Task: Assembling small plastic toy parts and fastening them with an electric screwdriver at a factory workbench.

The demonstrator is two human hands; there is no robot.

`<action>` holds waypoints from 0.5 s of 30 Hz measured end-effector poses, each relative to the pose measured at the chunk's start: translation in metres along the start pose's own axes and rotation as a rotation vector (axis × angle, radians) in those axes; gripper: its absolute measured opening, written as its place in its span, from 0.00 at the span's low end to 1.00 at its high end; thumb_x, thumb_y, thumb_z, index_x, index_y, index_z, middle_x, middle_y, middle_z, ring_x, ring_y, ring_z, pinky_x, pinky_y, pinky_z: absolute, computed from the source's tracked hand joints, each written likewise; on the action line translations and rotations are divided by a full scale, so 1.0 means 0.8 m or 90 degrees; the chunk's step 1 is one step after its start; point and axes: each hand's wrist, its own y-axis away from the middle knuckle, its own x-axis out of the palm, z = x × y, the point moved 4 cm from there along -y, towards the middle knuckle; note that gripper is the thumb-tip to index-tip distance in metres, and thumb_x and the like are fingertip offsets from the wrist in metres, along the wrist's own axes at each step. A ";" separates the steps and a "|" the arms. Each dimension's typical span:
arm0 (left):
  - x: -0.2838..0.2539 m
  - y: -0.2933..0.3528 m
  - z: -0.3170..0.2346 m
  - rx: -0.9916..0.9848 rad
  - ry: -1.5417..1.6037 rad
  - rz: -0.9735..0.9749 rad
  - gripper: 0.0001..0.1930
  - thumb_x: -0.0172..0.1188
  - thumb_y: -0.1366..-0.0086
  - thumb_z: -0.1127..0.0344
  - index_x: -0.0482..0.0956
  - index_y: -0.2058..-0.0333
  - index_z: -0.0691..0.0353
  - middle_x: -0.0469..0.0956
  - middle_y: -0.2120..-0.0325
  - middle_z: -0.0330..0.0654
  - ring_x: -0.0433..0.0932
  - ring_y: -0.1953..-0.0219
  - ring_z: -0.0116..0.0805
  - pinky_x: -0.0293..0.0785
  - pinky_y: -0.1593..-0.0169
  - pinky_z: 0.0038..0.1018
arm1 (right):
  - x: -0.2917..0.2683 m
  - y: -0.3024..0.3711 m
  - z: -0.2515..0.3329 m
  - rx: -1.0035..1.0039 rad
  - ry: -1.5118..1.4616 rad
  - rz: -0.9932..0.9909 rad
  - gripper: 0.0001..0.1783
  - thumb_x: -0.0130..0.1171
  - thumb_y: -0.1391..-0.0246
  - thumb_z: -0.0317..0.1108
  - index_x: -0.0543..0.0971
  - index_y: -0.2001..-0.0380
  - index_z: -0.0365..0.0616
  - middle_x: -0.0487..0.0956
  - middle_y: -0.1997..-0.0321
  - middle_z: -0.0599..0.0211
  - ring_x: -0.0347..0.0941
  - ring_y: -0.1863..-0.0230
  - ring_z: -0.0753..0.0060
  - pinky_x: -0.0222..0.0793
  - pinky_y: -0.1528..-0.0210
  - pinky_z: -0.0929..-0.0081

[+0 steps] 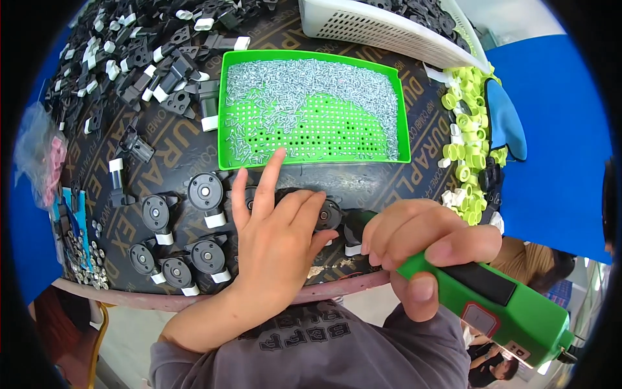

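Observation:
My right hand [434, 249] is wrapped round a green electric screwdriver [512, 311] with a black strip along its side. The tool lies slanted, its dark front end pointing left toward a round black plastic part [329, 215]. My left hand [275, 236] rests over the table, thumb and forefinger pinching that part, two other fingers stretched out toward the green tray [311, 166]. Under the left fingers another black part is mostly hidden. Whether the screwdriver's tip touches a screw cannot be seen.
Small silver screws [311, 78] fill much of the tray. Round black parts with white ends [208, 257] stand at the left. A heap of black and white pieces [162, 71] lies far left, yellow-green rings [470, 149] at right. A white basket [389, 35] stands behind.

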 end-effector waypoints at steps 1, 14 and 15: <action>-0.001 -0.001 0.001 -0.002 0.000 0.000 0.23 0.72 0.55 0.63 0.81 0.58 0.63 0.78 0.60 0.40 0.60 0.34 0.48 0.44 0.33 0.57 | 0.000 -0.005 -0.001 0.000 -0.001 0.042 0.18 0.56 0.40 0.31 0.59 0.54 0.47 0.72 0.74 0.61 0.69 0.79 0.67 0.73 0.76 0.66; 0.007 0.000 0.003 0.012 -0.018 -0.004 0.25 0.72 0.57 0.59 0.81 0.59 0.61 0.78 0.62 0.39 0.61 0.35 0.45 0.45 0.33 0.58 | -0.010 -0.008 -0.005 -0.023 0.000 -0.082 0.20 0.61 0.40 0.36 0.63 0.52 0.47 0.72 0.76 0.62 0.69 0.79 0.67 0.74 0.74 0.65; 0.008 0.002 0.001 0.021 -0.029 -0.014 0.25 0.72 0.57 0.58 0.81 0.58 0.61 0.78 0.61 0.39 0.61 0.35 0.46 0.45 0.34 0.59 | -0.017 -0.012 0.001 -0.033 0.107 -0.153 0.19 0.56 0.38 0.41 0.63 0.51 0.48 0.72 0.76 0.63 0.70 0.77 0.65 0.75 0.73 0.64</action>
